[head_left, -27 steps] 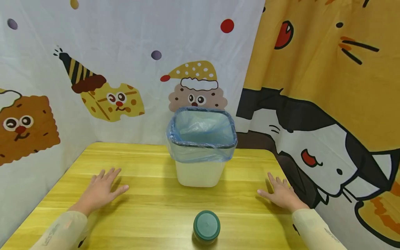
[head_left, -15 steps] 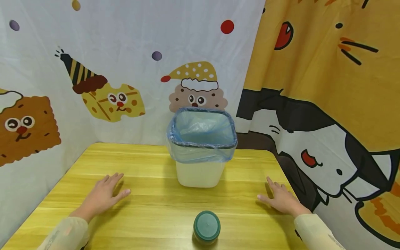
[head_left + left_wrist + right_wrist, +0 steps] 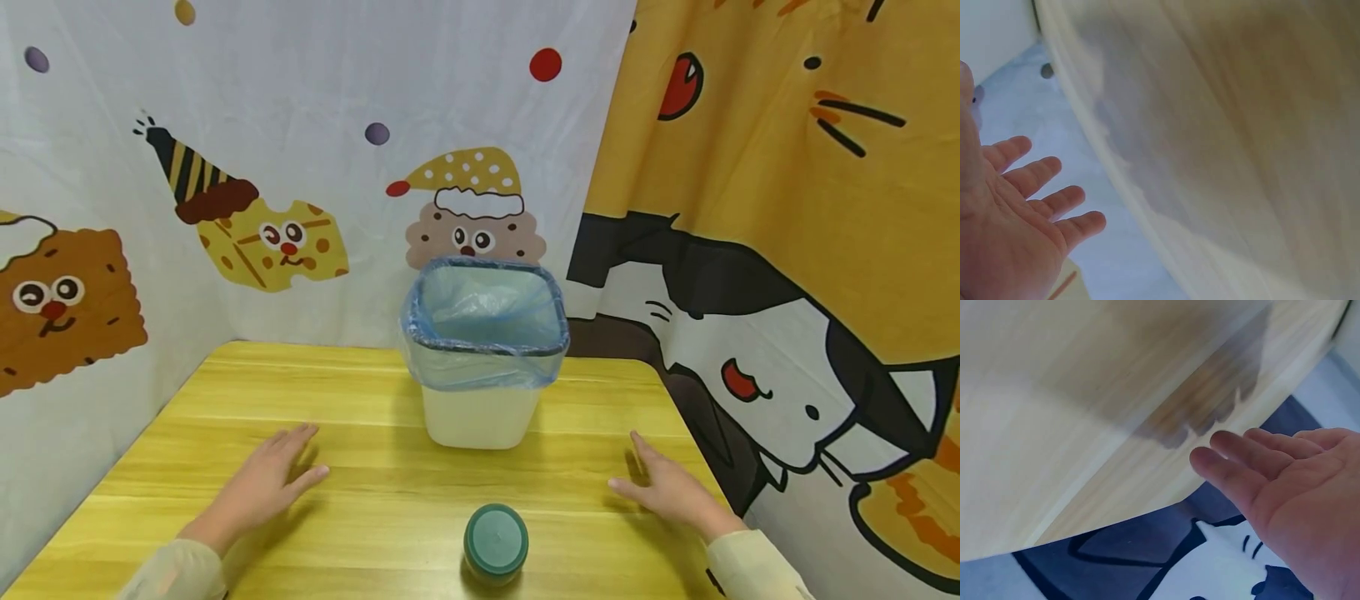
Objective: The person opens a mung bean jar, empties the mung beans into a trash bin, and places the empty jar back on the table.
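Observation:
My left hand (image 3: 258, 487) hovers over the left part of the table, its fingers extended and thumb apart, holding nothing. On the other side my right hand (image 3: 671, 487) is likewise held above the tabletop with straight fingers and no object. Between them, near the front, stands a small jar with a green lid (image 3: 496, 543). Farther back is a pale bin (image 3: 480, 417) lined with a blue plastic bag (image 3: 487, 367) folded over its rim. In the left wrist view the left palm (image 3: 1010, 231) faces the camera; the right wrist view shows the right palm (image 3: 1310, 500).
The wood-grain table (image 3: 337, 533) has rounded far corners. Behind it hangs a white cloth (image 3: 300, 75) printed with cartoon food, and a yellow curtain (image 3: 750, 167) with cartoon animals hangs at the right.
Both hands have moved inward, the left to the right and the right slightly to the left, and both sit a little nearer the front. The jar and bin have stayed put.

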Demonstrator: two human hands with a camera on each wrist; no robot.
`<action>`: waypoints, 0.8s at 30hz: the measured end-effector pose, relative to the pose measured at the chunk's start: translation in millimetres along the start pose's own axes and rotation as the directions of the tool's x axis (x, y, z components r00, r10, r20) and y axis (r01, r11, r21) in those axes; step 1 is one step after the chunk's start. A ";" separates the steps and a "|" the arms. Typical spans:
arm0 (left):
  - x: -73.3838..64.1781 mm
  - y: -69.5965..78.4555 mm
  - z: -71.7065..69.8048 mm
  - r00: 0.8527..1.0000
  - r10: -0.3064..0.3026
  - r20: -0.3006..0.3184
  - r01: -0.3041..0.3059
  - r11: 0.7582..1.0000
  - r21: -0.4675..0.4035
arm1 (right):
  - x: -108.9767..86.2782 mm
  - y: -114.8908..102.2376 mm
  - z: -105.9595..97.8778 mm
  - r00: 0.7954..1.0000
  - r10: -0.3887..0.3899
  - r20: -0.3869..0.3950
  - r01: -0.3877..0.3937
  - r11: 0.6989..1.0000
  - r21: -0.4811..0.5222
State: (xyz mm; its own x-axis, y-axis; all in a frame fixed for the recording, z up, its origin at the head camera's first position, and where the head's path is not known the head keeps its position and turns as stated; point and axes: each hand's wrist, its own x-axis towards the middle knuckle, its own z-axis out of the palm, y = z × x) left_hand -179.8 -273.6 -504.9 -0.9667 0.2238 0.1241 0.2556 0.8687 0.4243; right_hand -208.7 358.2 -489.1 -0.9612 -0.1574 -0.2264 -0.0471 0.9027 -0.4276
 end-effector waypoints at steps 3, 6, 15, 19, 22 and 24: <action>-2.8 9.8 -0.8 1.000 0.003 -0.006 -0.003 1.000 -0.018 | -2.4 -9.1 1.4 1.000 -0.009 -0.010 0.009 1.000 -0.009; -5.3 17.7 -0.4 1.000 0.008 -0.014 -0.009 1.000 -0.020 | -5.7 -17.4 2.0 1.000 -0.019 -0.020 0.018 1.000 -0.005; -10.6 30.2 3.0 1.000 0.002 -0.029 -0.003 0.999 -0.037 | -14.0 -33.7 4.0 0.994 -0.061 -0.086 0.063 0.998 0.024; -12.2 34.3 2.9 0.999 -0.012 -0.030 0.010 0.997 -0.074 | -18.6 -36.7 8.4 0.990 -0.080 -0.119 0.087 0.995 0.055; -12.9 38.2 1.9 0.999 -0.021 -0.026 0.018 0.995 -0.099 | -22.9 -38.5 11.7 0.988 -0.080 -0.129 0.091 0.992 0.086; -13.8 41.6 0.8 0.999 -0.028 -0.031 0.024 0.994 -0.111 | -25.4 -40.2 13.2 0.988 -0.084 -0.130 0.098 0.990 0.100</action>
State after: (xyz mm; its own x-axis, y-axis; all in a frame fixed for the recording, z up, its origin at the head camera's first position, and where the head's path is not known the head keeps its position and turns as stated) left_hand -155.8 -240.2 -489.7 -0.9725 0.1862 0.1398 0.2322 0.8193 0.5243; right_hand -178.8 320.7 -477.7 -0.9809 -0.1798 -0.0742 -0.1134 0.8387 -0.5327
